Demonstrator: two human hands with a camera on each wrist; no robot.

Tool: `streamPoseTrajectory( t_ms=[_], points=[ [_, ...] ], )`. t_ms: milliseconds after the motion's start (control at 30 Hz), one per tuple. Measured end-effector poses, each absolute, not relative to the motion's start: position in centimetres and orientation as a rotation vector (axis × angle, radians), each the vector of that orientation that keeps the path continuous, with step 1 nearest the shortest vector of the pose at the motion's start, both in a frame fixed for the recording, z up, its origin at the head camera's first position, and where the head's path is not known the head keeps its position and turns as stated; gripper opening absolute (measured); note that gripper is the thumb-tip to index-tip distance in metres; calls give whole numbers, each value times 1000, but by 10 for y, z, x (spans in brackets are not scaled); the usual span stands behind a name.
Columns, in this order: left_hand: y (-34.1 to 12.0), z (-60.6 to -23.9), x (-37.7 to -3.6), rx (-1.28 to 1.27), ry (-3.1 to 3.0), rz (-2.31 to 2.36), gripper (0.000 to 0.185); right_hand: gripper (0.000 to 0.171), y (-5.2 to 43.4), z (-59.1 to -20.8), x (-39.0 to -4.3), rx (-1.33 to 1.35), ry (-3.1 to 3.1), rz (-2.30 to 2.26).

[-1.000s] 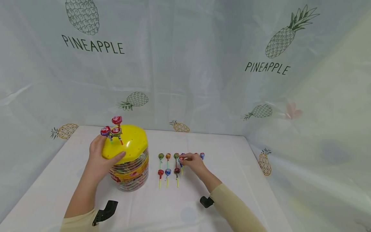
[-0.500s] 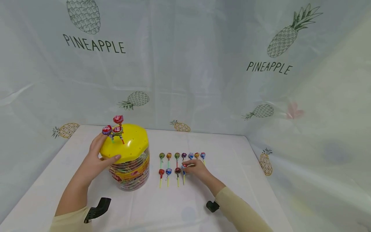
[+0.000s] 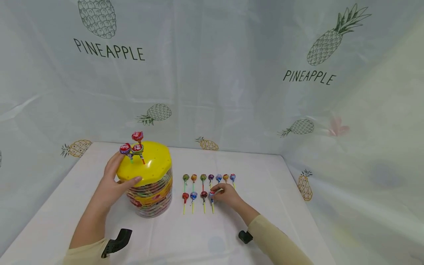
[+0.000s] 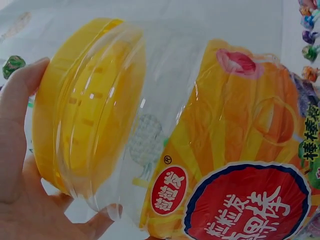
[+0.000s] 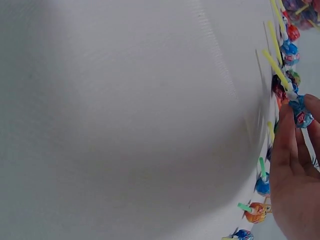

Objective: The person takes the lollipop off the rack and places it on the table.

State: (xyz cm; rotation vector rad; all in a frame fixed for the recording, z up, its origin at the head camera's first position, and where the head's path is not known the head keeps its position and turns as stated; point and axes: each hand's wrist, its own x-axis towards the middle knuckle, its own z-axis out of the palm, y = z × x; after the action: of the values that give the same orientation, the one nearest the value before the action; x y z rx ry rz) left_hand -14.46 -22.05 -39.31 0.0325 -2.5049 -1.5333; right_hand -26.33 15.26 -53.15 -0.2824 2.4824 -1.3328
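Observation:
My left hand (image 3: 110, 187) grips the yellow lid (image 3: 152, 162) of a clear candy jar (image 3: 155, 200), thumb along the near rim and fingers behind. The left wrist view shows the jar's orange label (image 4: 235, 135) below the lid. Three wrapped lollipops (image 3: 137, 148) stand upright in the lid by my fingers. My right hand (image 3: 228, 195) pinches a blue-wrapped lollipop (image 5: 301, 114) by its candy head, its yellow stick pointing towards me. It is at the right end of the front row, beside a dark red lollipop (image 3: 203, 194); whether it touches the table is hard to tell.
Behind my right hand runs a back row of several lollipops (image 3: 203, 177). A red (image 3: 185, 196) and a blue lollipop (image 3: 193, 195) lie further left in the front row. The white-covered table (image 3: 185, 243) meets a pineapple-printed curtain (image 3: 215, 92) at the back.
The right hand has come nearer and down with its lollipop, from the back row to the front row's end, uncovering the back row. The left hand stays at the lid.

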Motion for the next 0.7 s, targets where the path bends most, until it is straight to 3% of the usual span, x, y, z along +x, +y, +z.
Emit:
streamPoseTrajectory(
  t_ms=[400,700],
  points=[
    [-202,-394,-132,150,-2473,-1481,100,19,146,-528,-258,-368,2675,-1101],
    [-207,-381,-138,50,-2543,-1405,102,19,147,-534,-260,-386,2764,-966]
  ],
)
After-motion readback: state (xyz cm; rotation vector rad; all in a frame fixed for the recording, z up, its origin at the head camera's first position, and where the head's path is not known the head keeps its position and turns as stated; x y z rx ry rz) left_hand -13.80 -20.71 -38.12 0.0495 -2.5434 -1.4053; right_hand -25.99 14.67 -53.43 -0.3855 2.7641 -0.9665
